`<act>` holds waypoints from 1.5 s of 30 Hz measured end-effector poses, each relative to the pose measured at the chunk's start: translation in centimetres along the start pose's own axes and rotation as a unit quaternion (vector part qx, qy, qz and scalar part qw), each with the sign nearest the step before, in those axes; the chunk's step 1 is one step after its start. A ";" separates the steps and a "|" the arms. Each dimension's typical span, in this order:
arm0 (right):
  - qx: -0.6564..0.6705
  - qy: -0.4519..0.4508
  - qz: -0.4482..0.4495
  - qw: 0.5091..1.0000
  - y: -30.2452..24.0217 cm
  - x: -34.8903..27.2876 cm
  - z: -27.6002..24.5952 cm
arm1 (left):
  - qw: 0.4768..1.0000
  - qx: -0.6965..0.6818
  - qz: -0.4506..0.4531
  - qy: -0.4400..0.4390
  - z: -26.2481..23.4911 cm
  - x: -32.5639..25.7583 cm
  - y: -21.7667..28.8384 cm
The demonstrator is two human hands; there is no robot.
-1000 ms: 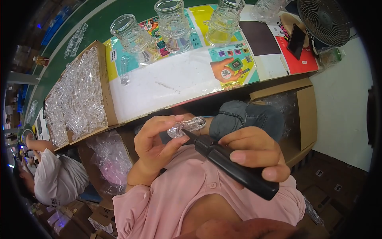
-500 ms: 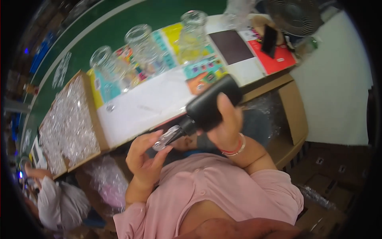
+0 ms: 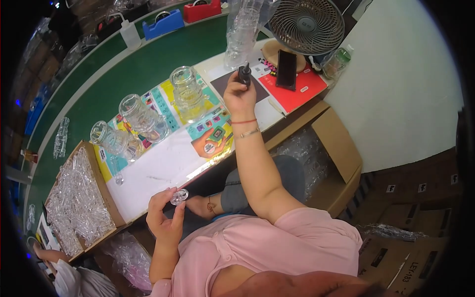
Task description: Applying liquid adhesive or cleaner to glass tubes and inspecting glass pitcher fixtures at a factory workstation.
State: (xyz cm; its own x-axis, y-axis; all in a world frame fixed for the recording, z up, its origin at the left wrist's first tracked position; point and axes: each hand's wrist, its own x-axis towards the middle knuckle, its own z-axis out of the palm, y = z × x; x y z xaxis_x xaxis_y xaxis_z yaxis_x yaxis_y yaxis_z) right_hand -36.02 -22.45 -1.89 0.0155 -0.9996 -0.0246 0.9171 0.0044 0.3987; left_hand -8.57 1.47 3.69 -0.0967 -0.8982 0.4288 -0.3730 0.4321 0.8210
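Right hand [image 3: 239, 94]: has carried the black tool [image 3: 244, 74] away to the bench's far edge, fingers clamped round it. Left hand [image 3: 166, 218]: fingertips pinch the small clear piece [image 3: 178, 196] below the near edge; joining apparently finished.

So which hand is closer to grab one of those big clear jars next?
Probably the right hand. It is stretched over the table beside the nearest clear jar, though it grips a black tool. The left hand holds a small clear piece below the table edge.

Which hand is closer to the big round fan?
The right hand. It is stretched out over the table just left of and below the fan, holding a black tool. The left hand is far back near the lap, holding a small clear piece.
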 end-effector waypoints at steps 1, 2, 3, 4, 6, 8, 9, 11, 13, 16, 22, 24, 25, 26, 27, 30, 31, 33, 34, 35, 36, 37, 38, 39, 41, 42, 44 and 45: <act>0.002 0.030 -0.064 0.998 -1.0 1.3 -0.1 | 1.000 0.000 0.005 -0.001 0.3 0.4 0.2; 0.004 0.026 -0.064 0.998 -2.0 2.2 -0.8 | 1.000 -0.005 0.004 -0.002 0.5 0.5 0.4; 0.004 0.028 -0.106 0.994 -3.1 3.0 -1.4 | 1.000 -0.010 0.003 -0.004 0.7 0.7 0.6; 0.005 0.034 -0.144 0.989 -2.9 3.3 -1.4 | 1.000 -0.007 0.005 -0.002 0.6 0.8 0.7; 0.019 0.051 -0.141 0.988 -3.0 3.5 -1.2 | 1.000 -0.004 0.005 -0.021 0.8 0.8 0.7; 0.008 0.049 -0.140 0.989 -2.7 3.4 -1.2 | 0.999 -0.039 -0.014 0.005 1.4 0.7 1.0; 0.008 0.049 -0.139 0.989 -2.6 3.3 -1.3 | 0.996 -0.076 -0.033 0.031 1.6 0.6 1.2; -0.004 0.071 -0.141 0.987 -2.6 3.1 -1.3 | 0.996 -0.077 -0.029 0.031 1.9 0.9 1.2; -0.013 0.081 -0.142 0.986 -2.6 3.0 -1.1 | 0.996 -0.080 -0.025 0.031 2.1 1.0 1.2; -0.034 0.100 -0.146 0.984 -2.1 2.8 -0.9 | 0.995 -0.086 -0.029 0.037 2.4 1.1 1.2; -0.030 0.102 -0.104 0.989 -1.4 1.7 0.1 | 0.992 -0.105 -0.050 0.055 2.4 1.0 1.1; -0.040 0.115 -0.109 0.987 -1.1 1.1 0.3 | 0.984 -0.154 -0.073 0.056 2.2 0.8 1.0; -0.067 0.082 -0.097 0.990 -0.8 0.5 0.1 | 0.984 -0.148 -0.075 0.067 2.1 0.8 0.9; -0.091 0.053 -0.079 0.991 -0.3 -0.2 -0.5 | 0.978 -0.180 -0.071 0.077 2.1 1.0 0.7; -0.168 0.000 -0.085 0.982 -0.2 -1.3 -0.9 | 0.971 -0.211 -0.066 0.089 1.9 1.2 0.3; -0.447 -0.038 -0.096 0.889 4.3 -7.7 -0.8 | 0.898 -0.356 -0.232 0.113 1.4 1.0 -0.3; -0.530 -0.079 -0.056 0.843 6.0 -10.1 -1.2 | 0.868 -0.419 -0.255 0.081 1.2 1.4 0.2; -0.656 -0.184 0.012 0.732 8.6 -14.1 -1.8 | 0.814 -0.515 -0.265 0.032 1.4 1.0 -1.1; -0.697 -0.244 0.044 0.672 9.7 -15.6 -1.9 | 0.790 -0.546 -0.276 0.025 1.6 0.8 -1.6; -0.726 -0.275 0.098 0.623 10.0 -16.5 -1.9 | 0.786 -0.551 -0.280 0.027 2.0 0.5 -1.9; -0.749 -0.305 0.151 0.569 10.2 -17.2 -2.0 | 0.781 -0.555 -0.283 0.028 2.2 0.3 -1.9; -0.687 -0.258 0.231 0.639 10.5 -18.1 -2.4 | 0.781 -0.552 -0.286 0.058 2.7 0.5 -1.3; -0.686 -0.259 0.233 0.639 10.4 -18.3 -2.9 | 0.781 -0.552 -0.285 0.060 2.7 0.3 -1.7; -0.690 -0.239 0.214 0.649 10.1 -18.3 -3.7 | 0.790 -0.538 -0.291 0.049 2.8 0.1 -2.4; -0.702 -0.229 0.131 0.661 10.7 -18.5 -3.9 | 0.831 -0.469 -0.297 0.041 2.2 0.1 -3.4; -0.702 -0.229 0.132 0.662 10.8 -18.4 -4.0 | 0.901 -0.353 -0.228 0.109 2.0 0.4 -5.4; -0.572 -0.147 0.128 0.797 10.5 -18.2 -3.8 | 0.942 -0.171 -0.163 0.240 0.6 2.4 -8.6; -0.516 -0.104 0.138 0.839 10.8 -18.4 -3.2 | 0.934 -0.148 -0.154 0.288 -0.6 3.3 -10.3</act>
State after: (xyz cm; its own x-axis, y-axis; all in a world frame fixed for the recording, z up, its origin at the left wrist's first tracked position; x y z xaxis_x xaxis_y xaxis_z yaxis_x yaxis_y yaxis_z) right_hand -25.14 -3.92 -0.08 0.3118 -0.9396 0.1412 0.7488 0.1516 -0.6452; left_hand -4.52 -5.88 -3.11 0.5166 -0.8283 0.2171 -0.0228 0.2401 0.9705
